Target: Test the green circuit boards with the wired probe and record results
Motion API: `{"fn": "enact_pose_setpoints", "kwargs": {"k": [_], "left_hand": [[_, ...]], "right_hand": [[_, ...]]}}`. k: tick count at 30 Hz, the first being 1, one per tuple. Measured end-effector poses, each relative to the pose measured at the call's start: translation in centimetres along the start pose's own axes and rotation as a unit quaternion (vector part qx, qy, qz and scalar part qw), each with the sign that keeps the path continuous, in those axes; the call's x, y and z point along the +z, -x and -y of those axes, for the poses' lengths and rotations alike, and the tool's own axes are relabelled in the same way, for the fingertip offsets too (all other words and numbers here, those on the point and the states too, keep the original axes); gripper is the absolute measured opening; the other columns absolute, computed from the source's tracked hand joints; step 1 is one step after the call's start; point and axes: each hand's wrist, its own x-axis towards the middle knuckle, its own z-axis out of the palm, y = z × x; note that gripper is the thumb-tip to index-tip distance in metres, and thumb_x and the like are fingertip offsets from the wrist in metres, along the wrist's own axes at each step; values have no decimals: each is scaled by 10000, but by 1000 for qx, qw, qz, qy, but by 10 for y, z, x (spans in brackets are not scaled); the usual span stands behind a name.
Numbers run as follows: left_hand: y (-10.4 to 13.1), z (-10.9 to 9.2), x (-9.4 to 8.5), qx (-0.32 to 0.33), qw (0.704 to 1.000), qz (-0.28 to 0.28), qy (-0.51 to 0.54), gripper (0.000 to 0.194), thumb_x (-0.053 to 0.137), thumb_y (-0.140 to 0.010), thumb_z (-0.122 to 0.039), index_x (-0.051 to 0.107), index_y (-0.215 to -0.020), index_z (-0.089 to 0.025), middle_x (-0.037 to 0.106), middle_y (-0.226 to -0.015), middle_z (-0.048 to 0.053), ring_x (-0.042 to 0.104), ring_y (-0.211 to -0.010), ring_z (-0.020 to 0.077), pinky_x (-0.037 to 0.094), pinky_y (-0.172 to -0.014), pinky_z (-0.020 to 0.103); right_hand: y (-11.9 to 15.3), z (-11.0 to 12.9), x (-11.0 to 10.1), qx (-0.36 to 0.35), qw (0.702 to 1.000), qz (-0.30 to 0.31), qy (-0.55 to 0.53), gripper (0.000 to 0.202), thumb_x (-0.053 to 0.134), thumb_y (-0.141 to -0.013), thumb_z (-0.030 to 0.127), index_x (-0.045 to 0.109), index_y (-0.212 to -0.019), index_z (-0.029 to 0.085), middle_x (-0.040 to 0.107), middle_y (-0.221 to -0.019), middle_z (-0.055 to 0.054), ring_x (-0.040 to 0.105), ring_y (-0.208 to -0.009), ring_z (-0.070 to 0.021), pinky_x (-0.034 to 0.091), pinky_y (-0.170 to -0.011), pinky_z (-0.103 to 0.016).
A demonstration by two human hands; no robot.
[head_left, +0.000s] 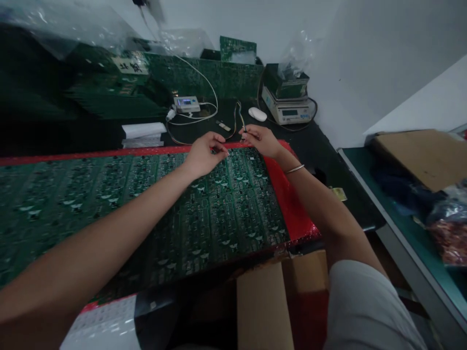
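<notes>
My right hand [260,138], with a bangle at the wrist, pinches the end of a thin multi-wire cable [241,115] above the back right of the green circuit boards [197,214]. The cable loops up and back behind the boards. To its left, my left hand [207,153] hovers over the boards' back edge, fingers curved and apart, with nothing visible between them. The boards lie in rows on a red sheet [292,199]. Behind my hands is a small white device [187,104] with a lit display and white cables.
A scale [288,111] bearing a dark box stands at the back right, beside a white mouse [257,114]. Stacked boards [105,87] and plastic bags line the back. Cardboard [426,155] lies on the right-hand table; a carton [264,306] stands below the front edge.
</notes>
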Motion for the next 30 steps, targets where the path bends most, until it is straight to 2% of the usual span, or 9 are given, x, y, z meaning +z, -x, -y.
{"fn": "enact_pose_setpoints", "kwargs": {"k": [3,7,15,21,25,30], "left_hand": [[2,-4,8,-3,1000,27,9,320,749,-774,-152,574,-1035,-214,759,-846,5,722,-842,212,515,-857,355],[4,-9,17,12,998,37,-47,280,710,-776,-112,571,-995,-220,777,-849,13,735,-868,231,497,-882,376],[4,-6,21,28,993,18,-114,242,672,-760,-134,589,-963,-238,779,-869,31,711,-903,257,504,-837,395],[4,-15,24,56,983,19,-172,222,657,-777,-87,602,-932,-236,782,-885,38,706,-985,299,446,-961,474],[5,-18,22,81,973,27,-214,176,645,-815,-95,619,-923,-232,784,-898,50,671,-1080,331,427,-959,477],[6,-17,20,91,971,37,-219,157,636,-836,-116,626,-937,-234,771,-905,43,653,-1058,312,419,-969,460]], "right_hand": [[1,-1,1,8,1000,1,17,577,585,-935,721,665,-1127,183,701,-960,-49,671,-872,-161,582,-850,-299],[2,-2,3,-1,1000,0,19,548,590,-945,688,677,-1122,176,706,-972,-51,678,-879,-169,587,-869,-314],[1,-2,5,-7,999,13,31,447,589,-977,595,678,-1114,180,711,-906,-37,689,-826,-176,592,-864,-348],[2,-1,6,-11,1000,9,20,505,599,-957,658,679,-1097,180,711,-916,-35,687,-816,-164,589,-862,-330],[2,-1,5,-9,1000,6,29,564,596,-942,713,691,-1092,178,711,-892,-35,688,-818,-167,584,-864,-323],[1,-6,4,-10,999,5,35,590,591,-938,743,694,-1096,184,714,-903,-38,688,-811,-168,583,-858,-328]]}}
